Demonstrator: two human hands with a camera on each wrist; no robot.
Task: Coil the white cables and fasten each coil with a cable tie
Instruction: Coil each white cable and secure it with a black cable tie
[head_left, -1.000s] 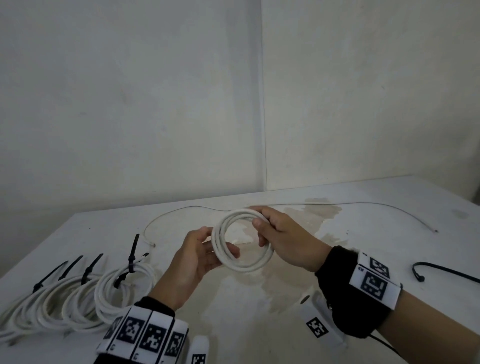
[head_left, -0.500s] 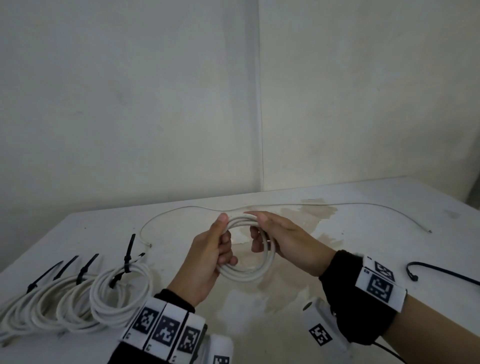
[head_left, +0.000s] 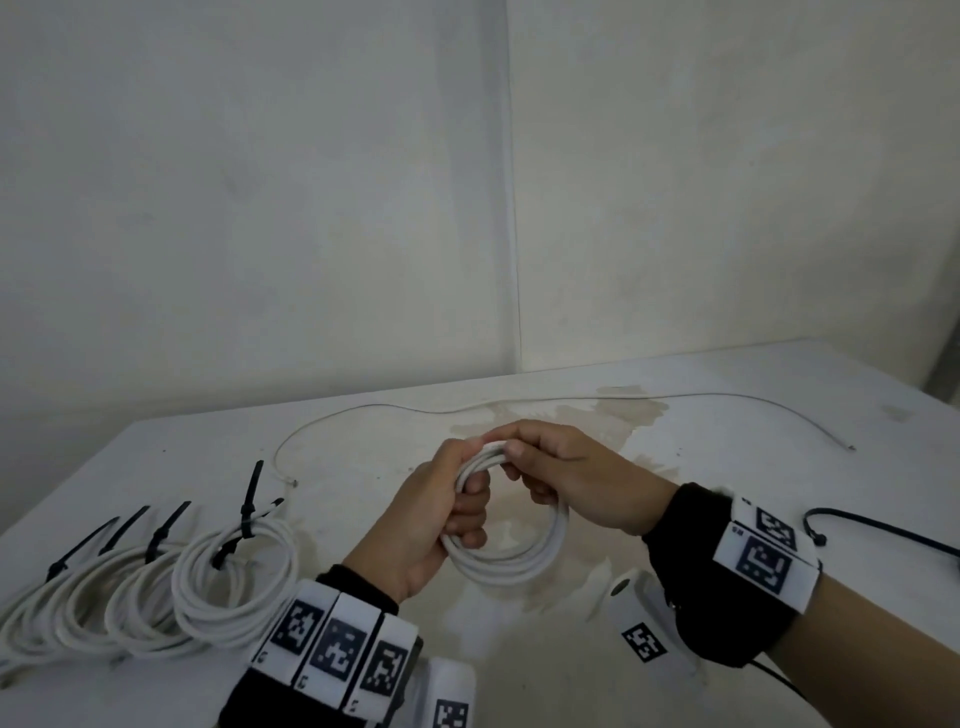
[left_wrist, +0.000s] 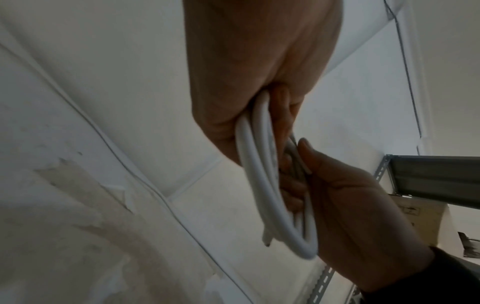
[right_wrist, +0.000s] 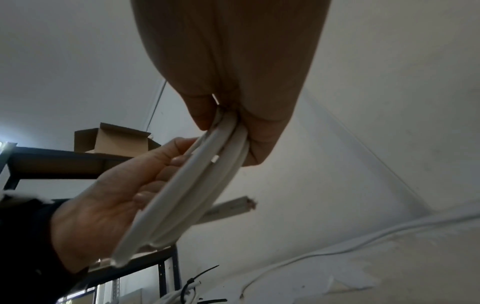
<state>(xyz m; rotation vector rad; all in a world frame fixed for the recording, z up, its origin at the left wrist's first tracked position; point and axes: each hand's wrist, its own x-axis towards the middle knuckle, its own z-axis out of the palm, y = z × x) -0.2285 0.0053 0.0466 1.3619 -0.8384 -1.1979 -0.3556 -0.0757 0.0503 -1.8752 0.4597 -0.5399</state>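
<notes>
White walls are boxing in the stained table (head_left: 675, 691) while my left hand (head_left: 431, 525) and right hand (head_left: 571, 478) are both gripping the untied cable coil (head_left: 511, 564) above it. Reaching for the black cable tie (head_left: 883, 530), I'm risking the loops springing apart.

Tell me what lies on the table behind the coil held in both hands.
Behind the held coil, a long uncoiled white cable lies across the stained table. The hands hide the tabletop directly behind them.
</notes>
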